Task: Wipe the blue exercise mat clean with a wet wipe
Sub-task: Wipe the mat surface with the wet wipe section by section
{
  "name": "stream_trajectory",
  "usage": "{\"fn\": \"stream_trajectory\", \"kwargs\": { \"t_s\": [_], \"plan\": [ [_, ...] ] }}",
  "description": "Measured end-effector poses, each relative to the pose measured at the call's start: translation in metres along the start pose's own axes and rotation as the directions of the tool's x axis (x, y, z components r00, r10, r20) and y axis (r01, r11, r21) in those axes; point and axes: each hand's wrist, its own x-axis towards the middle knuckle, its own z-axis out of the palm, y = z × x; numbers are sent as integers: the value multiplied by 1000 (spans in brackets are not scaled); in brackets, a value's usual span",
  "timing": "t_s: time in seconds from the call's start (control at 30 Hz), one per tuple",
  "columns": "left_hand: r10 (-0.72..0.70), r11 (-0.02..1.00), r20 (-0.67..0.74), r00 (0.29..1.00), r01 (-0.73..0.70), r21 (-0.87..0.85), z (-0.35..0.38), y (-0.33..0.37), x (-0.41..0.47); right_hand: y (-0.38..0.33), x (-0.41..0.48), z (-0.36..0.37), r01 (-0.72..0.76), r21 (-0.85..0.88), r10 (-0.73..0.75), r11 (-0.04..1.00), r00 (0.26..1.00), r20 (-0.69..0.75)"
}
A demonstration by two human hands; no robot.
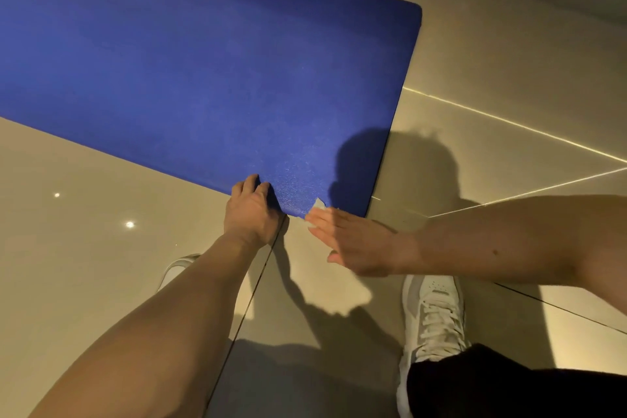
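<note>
1. On the floor (84,214), the mat (203,78) lies flat, its near corner at our hands.
2. Our left hand (251,210) curls over the near edge, gripping it.
3. Our right hand (353,241), fingers straight, presses the wipe (318,204) onto that edge.
4. We judge the mat soft, light and bendy, and the wipe limp, so it is best kept under flat fingers.

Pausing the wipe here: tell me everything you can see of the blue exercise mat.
The blue rectangular exercise mat looks like foam, with a fine grainy surface and rounded corners. It lies flat on the glossy beige tiled floor and runs out of frame at the upper left. The left hand grips its near long edge. Beside it, the right hand presses a white wet wipe flat at the same edge, close to the near corner. A shadow covers that corner.
</note>
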Motion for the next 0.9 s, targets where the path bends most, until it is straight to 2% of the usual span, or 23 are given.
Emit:
{"fn": "stream_trajectory", "kwargs": {
  "t_s": [0.07, 0.2, 0.27, 0.33, 0.4, 0.47, 0.53, 0.6, 0.7, 0.77, 0.9],
  "plan": [
    [-8, 1000, 0, 1000, 8, 4, 0, 3, 0, 13, 6, -7, 12, 12, -12, 1000, 1000, -17],
    [-10, 1000, 3, 1000, 10, 23, 1, 10, 1, 57, 35, -28, -108, -3, 107, 994, 992, -59],
    [14, 999, 1, 1000, -14, 31, 1, 12, 3, 74, 42, -35, -220, -2, 219, 976, 973, -70],
    [24, 999, 7, 1000, -25, 33, 2, 13, 6, 85, 47, -37, -363, 58, 367, 930, 924, -110],
    [27, 999, 12, 1000, -27, 35, 2, 15, 9, 84, 53, -36, -422, 134, 438, 897, 890, -124],
    [30, 999, 16, 999, -31, 38, 2, 18, 12, 68, 53, -33, -363, 192, 389, 912, 913, -122],
    [32, 999, 9, 999, -32, 32, 2, 19, 15, 39, 41, -24, -252, 219, 275, 943, 958, -84],
    [30, 999, 1, 1000, -30, 35, 1, 20, 18, 17, 20, -15, -144, 208, 161, 968, 985, -64],
    [27, 999, 6, 1000, -28, 36, 0, 20, 22, 27, 5, -12, -48, 140, 53, 989, 998, -30],
    [32, 999, 7, 999, -33, 34, -1, 20, 24, 49, 8, -19, -61, 121, 62, 991, 998, -11],
    [38, 998, 15, 999, -39, 44, -3, 18, 34, 96, 27, -33, -243, 79, 247, 967, 969, -33]
  ]
}}
